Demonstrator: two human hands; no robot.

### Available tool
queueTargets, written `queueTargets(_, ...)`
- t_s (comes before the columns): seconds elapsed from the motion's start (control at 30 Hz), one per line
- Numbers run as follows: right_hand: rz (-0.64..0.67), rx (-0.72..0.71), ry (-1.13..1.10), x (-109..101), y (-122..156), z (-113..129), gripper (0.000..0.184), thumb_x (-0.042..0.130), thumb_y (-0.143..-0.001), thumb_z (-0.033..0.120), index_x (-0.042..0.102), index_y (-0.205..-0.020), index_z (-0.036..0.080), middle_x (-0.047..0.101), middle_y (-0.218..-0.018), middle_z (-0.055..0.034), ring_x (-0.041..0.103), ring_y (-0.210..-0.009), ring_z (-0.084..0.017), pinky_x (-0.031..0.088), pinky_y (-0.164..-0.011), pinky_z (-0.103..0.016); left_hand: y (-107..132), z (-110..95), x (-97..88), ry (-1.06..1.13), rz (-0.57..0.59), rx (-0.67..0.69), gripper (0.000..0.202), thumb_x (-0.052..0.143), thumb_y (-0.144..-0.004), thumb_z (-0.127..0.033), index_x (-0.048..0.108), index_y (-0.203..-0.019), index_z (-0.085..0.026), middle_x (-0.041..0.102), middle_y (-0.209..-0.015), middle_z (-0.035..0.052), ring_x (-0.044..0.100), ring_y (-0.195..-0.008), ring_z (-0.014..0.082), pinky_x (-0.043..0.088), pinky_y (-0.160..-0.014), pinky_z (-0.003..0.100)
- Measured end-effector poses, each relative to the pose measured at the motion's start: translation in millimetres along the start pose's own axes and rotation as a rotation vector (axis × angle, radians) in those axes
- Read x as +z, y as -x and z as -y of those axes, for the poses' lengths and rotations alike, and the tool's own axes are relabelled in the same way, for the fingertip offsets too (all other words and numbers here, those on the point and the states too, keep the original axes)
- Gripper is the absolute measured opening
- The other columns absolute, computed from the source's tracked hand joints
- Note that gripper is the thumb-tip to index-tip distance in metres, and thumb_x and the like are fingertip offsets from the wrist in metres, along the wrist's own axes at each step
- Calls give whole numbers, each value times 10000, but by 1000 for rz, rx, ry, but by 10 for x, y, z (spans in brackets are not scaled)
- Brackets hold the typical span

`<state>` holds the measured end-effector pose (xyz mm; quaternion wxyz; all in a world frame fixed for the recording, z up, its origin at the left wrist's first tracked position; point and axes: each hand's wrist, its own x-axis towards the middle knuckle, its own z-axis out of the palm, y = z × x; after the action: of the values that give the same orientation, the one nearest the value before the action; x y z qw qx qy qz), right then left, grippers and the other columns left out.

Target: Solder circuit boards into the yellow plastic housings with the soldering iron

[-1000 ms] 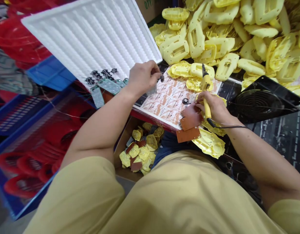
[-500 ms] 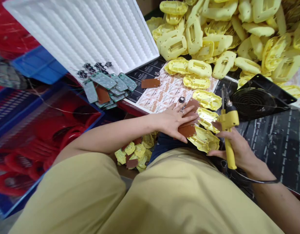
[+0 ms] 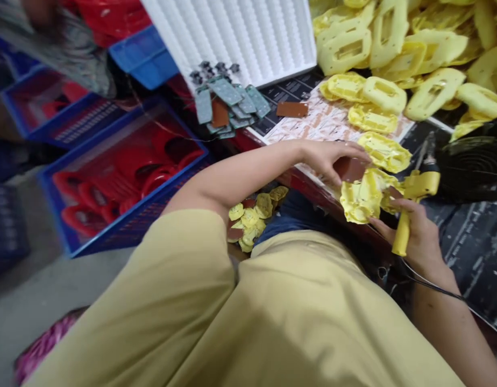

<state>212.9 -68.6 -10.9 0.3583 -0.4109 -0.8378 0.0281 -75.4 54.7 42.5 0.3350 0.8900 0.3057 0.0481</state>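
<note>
My left hand reaches across the bench edge and curls over a small brown circuit board, fingers bent around it. A yellow plastic shell lies tilted just under and right of that board. My right hand grips the yellow handle of a soldering iron, tip pointing up and away, and its fingertips touch the yellow shell. Another brown board lies alone on the printed sheet.
A heap of yellow shells fills the back right. A white ribbed tray leans at the back, with green boards in front. A black fan sits right. Blue crates of red parts stand left; a box of yellow pieces lies below.
The view swung left and blurred. My left hand went from lying flat on the brown boards to curling round one. The yellow shell has tipped up toward my right hand, which still holds the iron.
</note>
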Motion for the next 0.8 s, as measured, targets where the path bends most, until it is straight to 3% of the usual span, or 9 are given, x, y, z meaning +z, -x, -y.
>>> queueTargets(0.13,-83,9,20,78,31,-33,503,887,-803,379,637,-1239,355,796,-983,-64,749,-673,-244,554,-530,-313,-19,23,12,186,-32,-76,825,850,-723,-268,595,-1507,-312,643,-1508,22,623,-1354,284,535,-1114,379)
queueTargets(0.2,-116,21,32,103,53,-17,512,907,-778,400,652,-1217,340,809,-1069,-73,784,-773,-260,595,-611,-322,41,64,35,253,-67,-113,839,852,-710,-308,595,-1509,-304,693,-1437,37,677,-1260,292,577,-1059,396)
queueTargets(0.3,-181,78,3,99,60,72,550,917,-739,514,667,-1180,301,795,-1203,-61,799,-950,-272,644,-779,-366,296,140,15,295,-153,-107,888,903,-634,-386,639,-1467,-230,721,-1384,76,674,-1261,322,552,-1091,400)
queueTargets(0.4,-227,68,-66,63,20,188,559,929,-721,522,671,-1144,262,783,-1243,-69,784,-1062,-282,642,-884,-419,804,189,-83,316,-233,-134,906,921,-606,-507,671,-1420,-196,754,-1307,65,672,-1264,321,535,-1094,378)
queueTargets(0.57,-238,-19,-127,40,-56,256,524,900,-791,397,654,-1224,234,791,-1198,-115,795,-1009,-282,620,-900,-429,1965,258,-129,333,-250,-360,720,794,-731,-698,756,-1263,-215,800,-1108,54,765,-1055,255,596,-948,375)
queueTargets(0.7,-237,-52,-135,58,-77,262,518,900,-793,326,662,-1238,211,795,-1165,-134,800,-995,-272,617,-880,-373,2618,522,183,358,-148,-483,826,671,-759,-854,729,-1263,-202,824,-1068,76,763,-889,208,627,-812,360)
queueTargets(0.8,-240,-47,-132,56,-76,291,490,902,-784,286,669,-1208,210,793,-1173,-132,799,-1007,-268,628,-908,-356,2723,808,547,224,-159,-607,983,391,-826,-974,690,-1288,-159,829,-1020,63,729,-868,173,623,-780,340)
